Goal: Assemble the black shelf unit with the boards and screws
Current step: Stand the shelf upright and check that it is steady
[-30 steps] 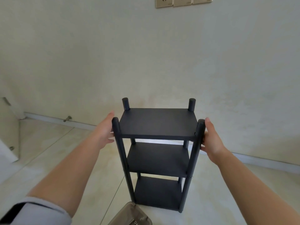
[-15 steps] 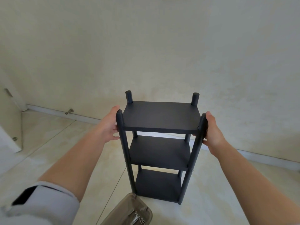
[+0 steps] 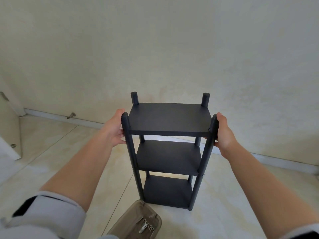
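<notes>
Shelf (image 3: 168,152) upright on floor (image 3: 51,152), near wall (image 3: 155,49).
Matte black, three boards on four round posts; post tops stand above the top board. Left hand (image 3: 114,130) grips front-left post, right hand (image 3: 224,135) grips front-right post, both at top-board level. Pale tiled floor, cream wall, white skirting. Long axis vertical. Tray (image 3: 138,223) holding screws lies in front of the base.

Cream plastered wall (image 3: 155,49) fills the background. White baseboard (image 3: 51,115) runs along its foot. Small metal doorstop (image 3: 71,115) projects from the baseboard at left. Pale glossy tiled floor (image 3: 51,152) with thin dark grout lines. White door panel (image 3: 8,128) at far left edge.
</notes>
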